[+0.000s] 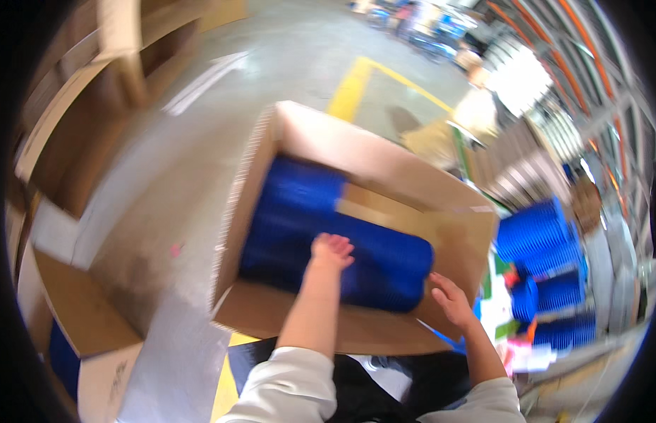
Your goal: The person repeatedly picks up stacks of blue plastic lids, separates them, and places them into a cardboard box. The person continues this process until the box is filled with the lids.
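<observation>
The left hand (333, 250) is open above a ridged, glossy blue stack (384, 264) lying inside a brown cardboard box (370, 149); the right hand (451, 299), fingers loosely apart, is at its rounded end; I can't tell whether either touches.

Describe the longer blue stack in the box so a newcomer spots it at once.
Find the big open cardboard box in mid-view. Inside, the longer blue stack lies nearest the person, the left hand over it and the right hand by its right end. Unlike the shorter blue stack behind its left part, it stretches along most of the box's length.
</observation>
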Available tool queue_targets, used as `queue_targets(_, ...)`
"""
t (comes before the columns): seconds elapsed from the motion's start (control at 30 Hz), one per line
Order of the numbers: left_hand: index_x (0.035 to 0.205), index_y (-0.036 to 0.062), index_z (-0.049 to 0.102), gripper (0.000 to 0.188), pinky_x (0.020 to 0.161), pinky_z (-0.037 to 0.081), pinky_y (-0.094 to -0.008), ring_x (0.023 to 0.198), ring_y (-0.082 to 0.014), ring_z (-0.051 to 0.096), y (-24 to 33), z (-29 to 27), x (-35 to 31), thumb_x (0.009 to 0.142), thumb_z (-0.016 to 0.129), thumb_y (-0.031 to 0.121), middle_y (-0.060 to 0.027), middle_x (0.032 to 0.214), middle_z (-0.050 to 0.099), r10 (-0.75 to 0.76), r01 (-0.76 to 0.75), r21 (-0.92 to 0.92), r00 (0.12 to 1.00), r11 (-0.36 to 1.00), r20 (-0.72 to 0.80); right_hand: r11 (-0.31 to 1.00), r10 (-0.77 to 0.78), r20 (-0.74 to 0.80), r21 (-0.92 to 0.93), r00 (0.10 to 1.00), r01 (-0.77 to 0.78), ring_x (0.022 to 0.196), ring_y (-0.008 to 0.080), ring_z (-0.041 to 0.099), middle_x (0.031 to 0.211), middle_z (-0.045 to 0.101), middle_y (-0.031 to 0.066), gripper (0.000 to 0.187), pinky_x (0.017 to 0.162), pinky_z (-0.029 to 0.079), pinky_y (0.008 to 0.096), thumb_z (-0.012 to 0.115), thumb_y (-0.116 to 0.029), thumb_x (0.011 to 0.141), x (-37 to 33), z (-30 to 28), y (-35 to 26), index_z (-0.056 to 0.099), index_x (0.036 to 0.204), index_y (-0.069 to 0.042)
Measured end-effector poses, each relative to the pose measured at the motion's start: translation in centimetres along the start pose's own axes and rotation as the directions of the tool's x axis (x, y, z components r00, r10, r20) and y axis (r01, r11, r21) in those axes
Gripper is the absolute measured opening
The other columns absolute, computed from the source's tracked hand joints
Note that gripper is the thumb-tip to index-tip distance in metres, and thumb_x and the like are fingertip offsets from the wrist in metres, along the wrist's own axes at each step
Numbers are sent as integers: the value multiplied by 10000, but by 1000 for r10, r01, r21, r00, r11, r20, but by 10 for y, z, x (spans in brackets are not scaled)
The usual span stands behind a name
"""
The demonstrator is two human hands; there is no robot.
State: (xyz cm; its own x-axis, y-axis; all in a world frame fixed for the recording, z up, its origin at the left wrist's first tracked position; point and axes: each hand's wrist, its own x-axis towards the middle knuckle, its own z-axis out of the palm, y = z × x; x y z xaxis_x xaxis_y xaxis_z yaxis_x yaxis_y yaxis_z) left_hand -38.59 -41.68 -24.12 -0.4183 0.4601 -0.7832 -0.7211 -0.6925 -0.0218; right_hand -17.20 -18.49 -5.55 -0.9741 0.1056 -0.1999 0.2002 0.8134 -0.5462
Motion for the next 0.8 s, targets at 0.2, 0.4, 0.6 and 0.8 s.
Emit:
queue_targets(0.2, 1273, 112, 503, 441, 1050, 330, -535, 1259, -288, 476, -4, 34, 9, 953, 440, 408, -48, 1260, 582, 159, -222, 233, 952, 947, 262, 921, 309, -232, 316, 922, -229, 1201, 257, 554, 1329, 571, 140, 467, 1027, 418, 355, 542, -298, 982, -136, -43, 70, 502, 1366, -35)
queue_targets(0.4, 1154, 141, 557, 312, 963, 407, -425, 1040, -218, 562, -92, 78, -65, 995, 443, 385, -12, 1030, 616, 93, -314, 468, 894, 826, 437, 446, 676, -389, 892, 626, 73, 1068, 217, 628, 1179, 634, 142, 399, 879, 505, 329, 535, -243, 989, -229, -73, 151, 536, 1300, 6)
queue_targets(0.6, 1155, 141, 568, 305, 882, 482, -427, 972, -250, 602, -149, 24, -150, 956, 534, 368, -61, 1057, 628, -91, -324, 736, 883, 594, 461, -97, 906, -204, 752, 370, 652, 1042, 327, 629, 1241, 566, 184, 413, 886, 532, 409, 467, -168, 987, -180, -83, 276, 403, 1352, 14)
queue_targets(0.8, 1162, 163, 585, 317, 958, 427, -505, 1040, -287, 588, -162, -34, -172, 932, 564, 381, -63, 1074, 639, -33, -220, 811, 959, 542, 282, -120, 990, -7, 510, 144, 852, 900, 287, 632, 1061, 581, 142, 213, 810, 553, 418, 447, -78, 941, -112, -109, 376, 496, 1147, -54)
